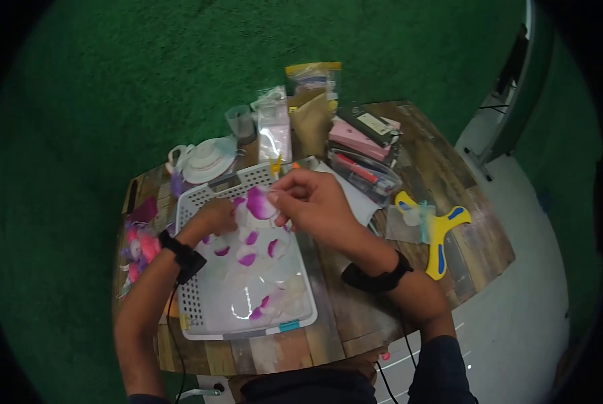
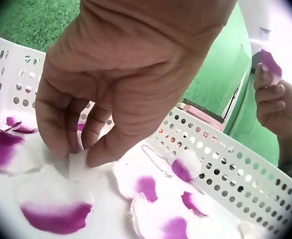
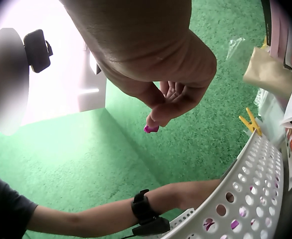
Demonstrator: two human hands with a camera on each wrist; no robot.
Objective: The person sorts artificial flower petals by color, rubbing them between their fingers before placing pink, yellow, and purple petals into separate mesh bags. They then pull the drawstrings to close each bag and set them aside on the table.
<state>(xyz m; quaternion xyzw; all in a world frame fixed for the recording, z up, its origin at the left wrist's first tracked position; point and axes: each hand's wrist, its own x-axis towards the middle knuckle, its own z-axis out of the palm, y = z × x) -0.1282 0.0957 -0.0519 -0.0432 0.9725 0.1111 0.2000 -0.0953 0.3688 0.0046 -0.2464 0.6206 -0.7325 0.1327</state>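
Observation:
A white perforated basket [image 1: 305,296] on the wooden table holds several white and purple petals [image 1: 246,258]. My left hand [image 1: 214,219] reaches down inside it; in the left wrist view that hand [image 2: 121,74] pinches a white petal [image 2: 79,167] between thumb and fingertips, with purple-edged petals [image 2: 59,216] lying around. Raised above the basket's right side, my right hand [image 1: 315,205] pinches a purple and white petal [image 1: 261,203] between thumb and forefinger. The right wrist view shows the right hand [image 3: 178,89] with only the purple end of its petal [image 3: 151,129] visible.
Behind the basket stand a clear cup [image 1: 241,123], a paper bag [image 1: 312,124] and plastic packets [image 1: 274,135]. Pink boxes [image 1: 359,140] and a pouch with pens [image 1: 365,174] are at the back right. A yellow three-armed object [image 1: 439,236] lies to the right, pink items [image 1: 142,244] left.

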